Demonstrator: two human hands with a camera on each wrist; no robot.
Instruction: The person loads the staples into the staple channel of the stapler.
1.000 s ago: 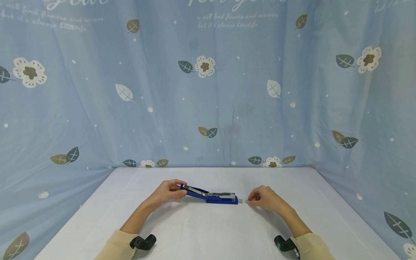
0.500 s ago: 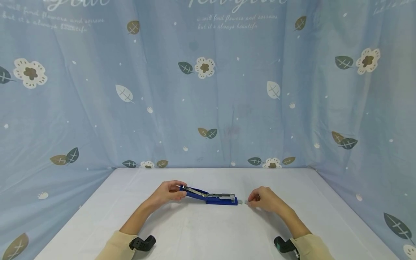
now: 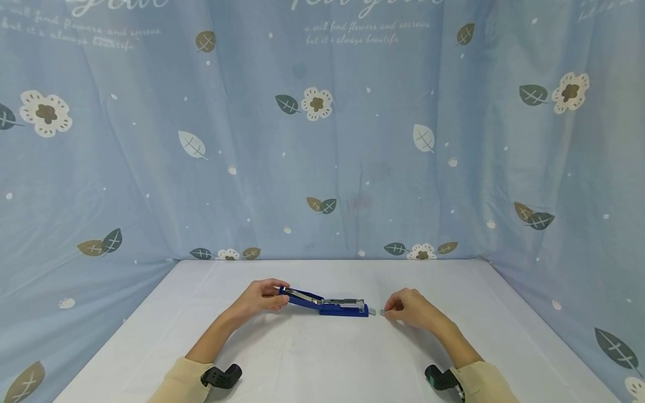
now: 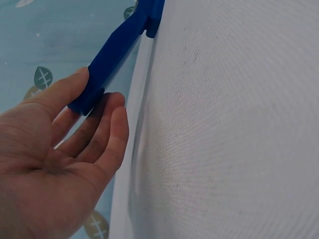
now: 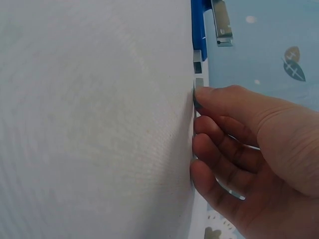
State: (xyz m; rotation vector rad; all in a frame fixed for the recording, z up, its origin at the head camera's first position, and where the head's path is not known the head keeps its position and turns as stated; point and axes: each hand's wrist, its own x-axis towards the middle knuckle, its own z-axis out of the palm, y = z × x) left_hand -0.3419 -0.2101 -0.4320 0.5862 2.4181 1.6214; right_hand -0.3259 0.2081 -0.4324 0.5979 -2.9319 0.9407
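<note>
Head view: blue stapler (image 3: pixel 325 303), mid worktop (image 3: pixel 322 358), opened out flat, lid arm raised slantwise at its left end, metal magazine exposed. Small grey staple strip (image 3: pixel 375 312) just off stapler's right end, on the cloth. Left of stapler: left hand (image 3: pixel 259 296), fingers and thumb gripping the lid tip. Right of stapler: right hand (image 3: pixel 410 308), fingertips pinching the strip. Step judged: loading staples. Next move likely needs strip lined up with magazine channel, lid kept open. Behind stapler: floral blue curtain (image 3: pixel 322 140).
</note>
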